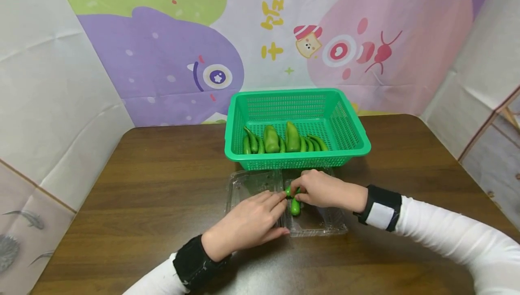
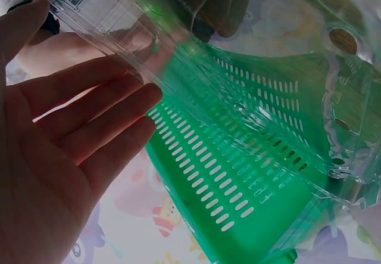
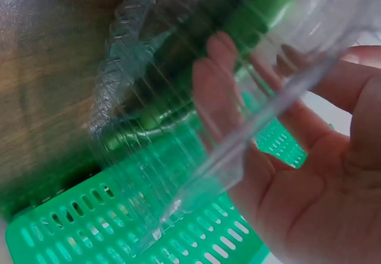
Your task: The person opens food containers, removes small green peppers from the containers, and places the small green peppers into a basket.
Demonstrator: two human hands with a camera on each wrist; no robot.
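Note:
A clear plastic clamshell box (image 1: 318, 231) lies opened out on the table, with its two halves side by side. My left hand (image 1: 253, 218) rests with extended fingers along the fold between the halves; the left wrist view shows these fingers (image 2: 113, 109) against the plastic edge. Reaching into the right half, my right hand (image 1: 321, 189) pinches a slim green pepper (image 1: 295, 208) between thumb and curled fingers. Another bit of green (image 1: 288, 191) shows by the left fingertips. Through the clear wall in the right wrist view, the fingers (image 3: 214, 91) sit beside the green pepper (image 3: 271, 5).
Just behind the box stands a green slotted basket (image 1: 296, 155). It holds several slim green peppers (image 1: 252, 140) and two thicker green ones, including a broad pepper (image 1: 271, 139). A cartoon-printed cloth (image 1: 276, 74) hangs behind the brown wooden table (image 1: 170, 173).

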